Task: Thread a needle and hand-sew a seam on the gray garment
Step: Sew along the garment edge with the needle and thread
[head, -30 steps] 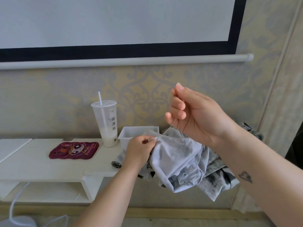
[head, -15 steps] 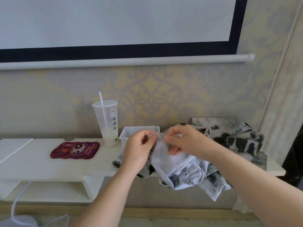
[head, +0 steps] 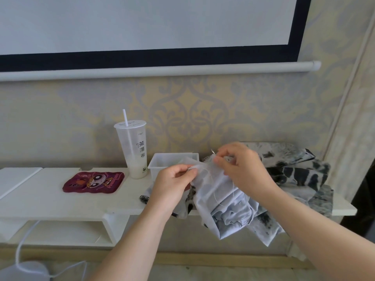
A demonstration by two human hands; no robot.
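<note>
Pinches top edge of gray garment (head: pixel 219 191) in left hand (head: pixel 172 179), thumb against forefinger, other fingers curled. Pinches one needle (head: pixel 212 152) in right hand (head: pixel 241 169) fingertips, just right of the left grip, with the needle end poking up and left past the fingers. Holds the fabric edge stretched between the two hands, above the tabletop (head: pixel 40 199) front edge, right of centre. One pale thread (head: pixel 215 192) trailing down the garment face below the right-hand grip. Rest of the garment bunched and hanging past the front edge.

Behind and under it, at the tabletop's right end: one pile of black-and-white patterned cloth (head: pixel 294 169); cannot tell if separate from the garment.

Just behind the left hand, near the back edge: one white tray (head: pixel 162 161). Touching or just left of it: one tall clear cup (head: pixel 134 151), one straw (head: pixel 125 117), milky liquid at the bottom. Further left, flat mid-depth: one dark red cartoon mat (head: pixel 93 182). Below the left front edge: one white cable (head: pixel 22 250). On the wall above: one projector screen (head: pixel 142 27).
</note>
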